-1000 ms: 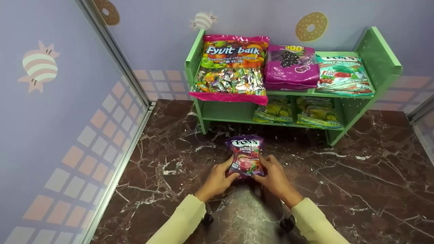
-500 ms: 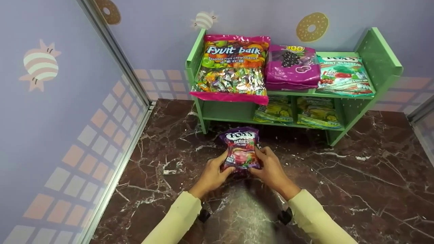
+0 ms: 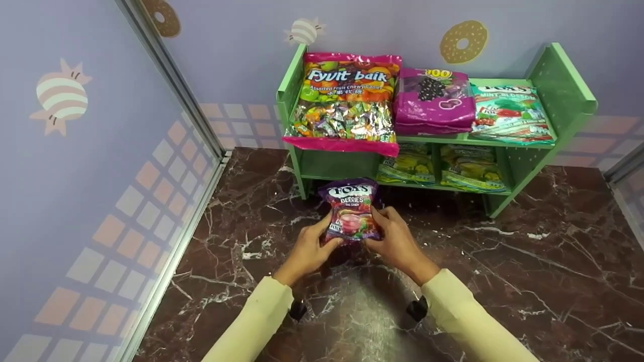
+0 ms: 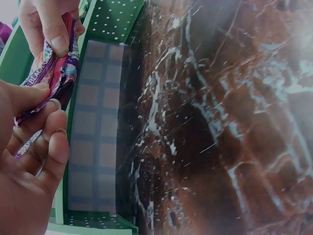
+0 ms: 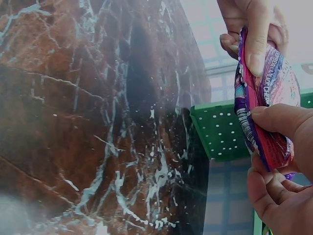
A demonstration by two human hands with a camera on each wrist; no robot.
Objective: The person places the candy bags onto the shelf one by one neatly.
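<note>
A purple bag of Fox's Berries candy [image 3: 350, 211] is held between both hands in front of the green shelf [image 3: 347, 166]. My left hand [image 3: 308, 251] grips its lower left side, thumb on the front. On the lower right side, my right hand [image 3: 397, 242] pinches it the same way. Both wrist views show the candy bag [image 4: 51, 81] edge-on, its bottom seam toward the cameras, with thumbs pressed on the front and fingers curled behind. The bag's printed front faces up in the head view, and its top edge overlaps the shelf's lower front edge there.
The upper tier holds a large Fyvit baik candy bag [image 3: 347, 100], a magenta candy bag [image 3: 435, 103] and mint Fox's bags [image 3: 513, 113]. Yellow-green bags [image 3: 473, 168] lie on the lower tier toward the right. A patterned wall panel [image 3: 100, 201] stands at left; the marbled surface [image 3: 503, 281] spreads around.
Both hands have carried the purple candy bag forward and slightly left, closer to the lower tier's left section. Their grip on it stays the same, and the shelf's bags have not moved.
</note>
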